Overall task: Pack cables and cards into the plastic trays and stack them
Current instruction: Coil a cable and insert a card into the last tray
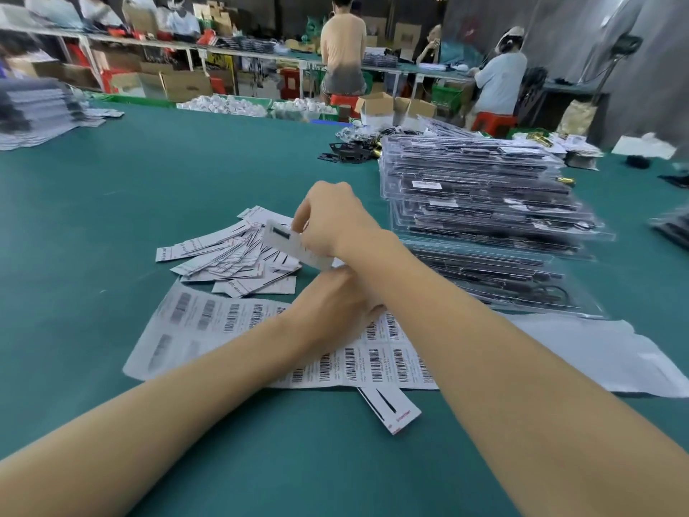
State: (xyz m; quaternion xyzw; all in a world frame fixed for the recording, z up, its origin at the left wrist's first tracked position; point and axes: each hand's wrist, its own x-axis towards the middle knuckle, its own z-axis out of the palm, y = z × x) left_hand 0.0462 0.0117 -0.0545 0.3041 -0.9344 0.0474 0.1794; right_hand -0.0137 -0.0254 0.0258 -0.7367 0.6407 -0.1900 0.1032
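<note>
Your right hand [332,222] pinches one card [294,246] lifted above the loose card pile [231,255], presumably to separate it. Your left hand [335,304] rests on the barcode label sheet [208,322]; whether it grips anything I cannot tell. The stacked trays [484,203] stand just right.

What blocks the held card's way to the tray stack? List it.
Nothing visible does. The right hand pinches the card above the loose card pile; only bare green table lies between it and the stack of plastic trays to the right.
</note>
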